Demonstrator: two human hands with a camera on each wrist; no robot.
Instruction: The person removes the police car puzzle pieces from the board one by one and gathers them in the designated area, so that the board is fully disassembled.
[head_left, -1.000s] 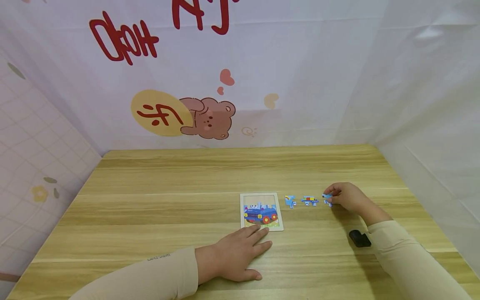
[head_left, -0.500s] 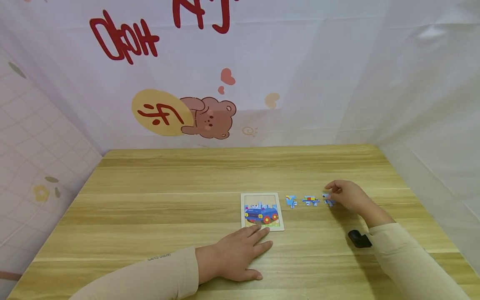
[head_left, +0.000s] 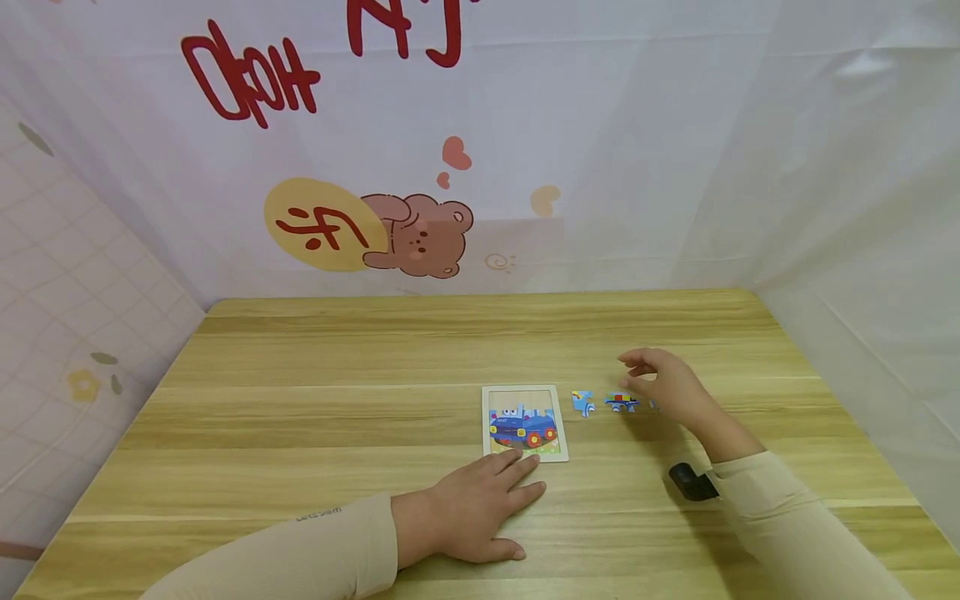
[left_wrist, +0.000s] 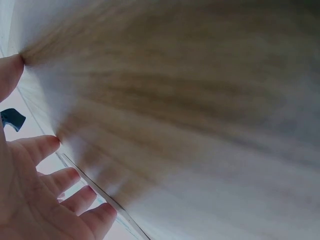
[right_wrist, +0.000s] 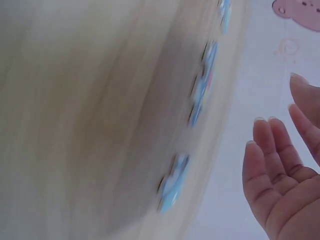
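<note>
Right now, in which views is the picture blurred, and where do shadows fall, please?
Head view: fairly sharp, a soft shadow on the table below the right hand; left wrist view: table blurred, dark streaks, shadow or reflection, fan out from the left hand; right wrist view: puzzle pieces blurred, a broad shadow beside them.

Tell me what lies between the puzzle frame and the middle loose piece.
In the head view, another loose blue piece lies between the puzzle frame and the middle loose piece.
</note>
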